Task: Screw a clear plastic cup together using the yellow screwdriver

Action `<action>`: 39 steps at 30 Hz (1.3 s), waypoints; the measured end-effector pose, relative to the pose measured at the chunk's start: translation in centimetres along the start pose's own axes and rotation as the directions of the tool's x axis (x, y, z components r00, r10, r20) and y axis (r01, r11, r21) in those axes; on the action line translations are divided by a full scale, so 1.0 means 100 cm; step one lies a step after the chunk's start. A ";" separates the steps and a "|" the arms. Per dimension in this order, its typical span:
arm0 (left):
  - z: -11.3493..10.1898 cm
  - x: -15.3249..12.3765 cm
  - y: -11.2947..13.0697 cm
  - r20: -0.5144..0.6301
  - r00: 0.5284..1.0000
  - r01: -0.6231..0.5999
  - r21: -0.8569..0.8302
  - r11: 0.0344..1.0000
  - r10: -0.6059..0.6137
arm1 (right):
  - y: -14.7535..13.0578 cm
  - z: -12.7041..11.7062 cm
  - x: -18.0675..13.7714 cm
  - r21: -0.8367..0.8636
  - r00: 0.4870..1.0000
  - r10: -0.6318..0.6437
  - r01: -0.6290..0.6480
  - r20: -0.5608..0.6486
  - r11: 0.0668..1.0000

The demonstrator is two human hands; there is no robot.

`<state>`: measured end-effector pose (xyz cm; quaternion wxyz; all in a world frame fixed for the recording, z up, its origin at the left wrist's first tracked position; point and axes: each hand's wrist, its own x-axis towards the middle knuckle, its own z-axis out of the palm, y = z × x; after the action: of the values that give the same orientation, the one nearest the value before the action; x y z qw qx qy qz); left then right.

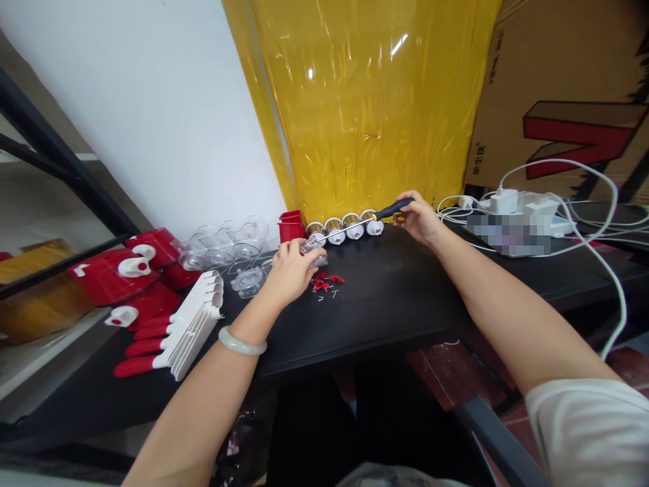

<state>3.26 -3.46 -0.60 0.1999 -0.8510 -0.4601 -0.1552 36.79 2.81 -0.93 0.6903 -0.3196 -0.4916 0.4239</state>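
Observation:
My left hand (pixel 293 269) is closed around a clear plastic part (pixel 318 253) above the black table. My right hand (pixel 416 218) grips the dark handle of a screwdriver (pixel 389 209). Its long thin shaft slants down to the left, with the tip at the clear part; whether it touches a screw cannot be made out. Just below the left hand lie small red plastic pieces (pixel 320 283) and a few screws (pixel 334 293). Behind the shaft, several cylinders with white ends and gold-coloured mesh (pixel 353 228) lie in a row.
More clear plastic parts (pixel 248 281) and clear cups (pixel 223 243) stand left of my left hand. Further left are white pieces with red ends (pixel 195 325) and red housings (pixel 109 277). A red container (pixel 291 225) stands behind. White cables and adapters (pixel 504 201) lie at the right.

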 end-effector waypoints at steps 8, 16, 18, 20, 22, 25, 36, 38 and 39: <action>0.000 0.000 0.000 -0.004 1.000 -0.001 0.000 1.000 0.001 | 0.009 -0.002 0.009 -0.232 0.991 -0.083 0.056 -0.107 0.971; 0.001 0.000 0.000 -0.007 1.000 -0.001 0.000 1.000 0.001 | 0.001 0.002 0.001 -0.074 1.000 -0.029 0.028 -0.011 0.997; 0.001 0.000 0.000 -0.005 1.000 0.003 -0.004 1.000 -0.003 | 0.000 0.002 0.000 -0.215 0.996 -0.078 0.068 -0.041 0.974; 0.000 0.000 0.000 -0.001 1.000 0.004 -0.010 1.000 -0.004 | -0.002 0.000 -0.001 -0.362 0.987 -0.148 0.118 -0.057 0.925; -0.001 0.000 0.001 0.000 1.000 0.003 -0.013 1.000 -0.003 | -0.006 -0.001 -0.004 -0.445 0.983 -0.178 0.143 -0.037 0.884; -0.001 0.000 0.001 0.001 1.000 0.003 -0.012 1.000 -0.003 | -0.011 -0.004 -0.008 -0.516 0.985 -0.168 0.133 -0.022 0.846; 0.000 0.000 0.000 0.007 1.000 0.006 -0.007 1.000 -0.006 | 0.003 -0.002 0.004 -0.176 0.992 -0.108 0.094 -0.072 0.980; 0.000 0.000 0.000 0.004 1.000 0.003 -0.005 1.000 -0.003 | 0.001 0.001 0.001 -0.021 0.998 -0.055 0.055 -0.019 0.998; 0.001 0.000 0.000 0.001 1.000 0.001 -0.003 1.000 -0.001 | -0.001 0.001 0.000 0.025 0.999 -0.042 0.042 0.004 0.999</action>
<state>3.25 -3.37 -0.65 0.1983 -0.8511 -0.4604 -0.1558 36.67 2.75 -0.81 0.7018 -0.2995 -0.4946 0.4161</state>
